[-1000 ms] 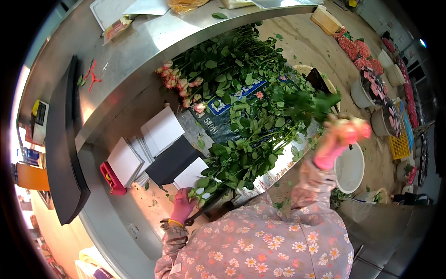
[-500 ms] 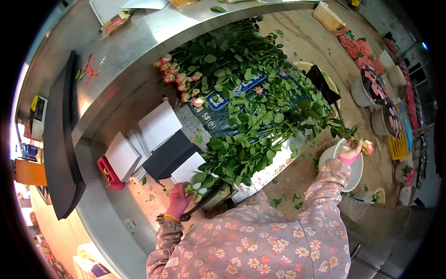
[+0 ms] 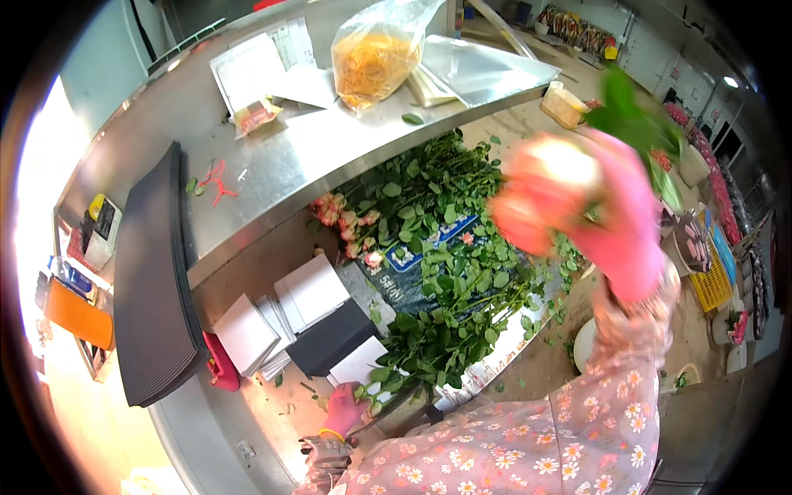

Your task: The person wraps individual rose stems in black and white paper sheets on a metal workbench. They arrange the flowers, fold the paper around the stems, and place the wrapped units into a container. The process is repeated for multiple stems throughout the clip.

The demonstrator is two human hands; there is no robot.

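Observation:
My right hand (image 3: 615, 219), in a pink glove, is raised close in front of me, its fingers closed on a rose (image 3: 536, 186). The rose's pink and cream head is blurred, and green leaves stick out beyond the hand. Low in the view, my pink-gloved left hand (image 3: 345, 410) is closed around green stems at the near end of a leafy bunch of rose stems (image 3: 445, 330); its fingertips are partly hidden. Behind lies a larger pile of leafy roses (image 3: 437, 177), with pink-and-cream rose heads (image 3: 334, 216) at its left.
White card stacks (image 3: 312, 293) and a dark block (image 3: 334, 337) stand left of the bunch. A metal shelf (image 3: 280, 177) carries a bag of rubber bands (image 3: 375, 66) and black sheets (image 3: 157, 289). Buckets and a yellow basket (image 3: 711, 276) stand at the right.
My right hand has come up from beside the white bucket at the right, bringing the rose close to me. My left hand stays at the stems. The view has tilted up, showing more shelf.

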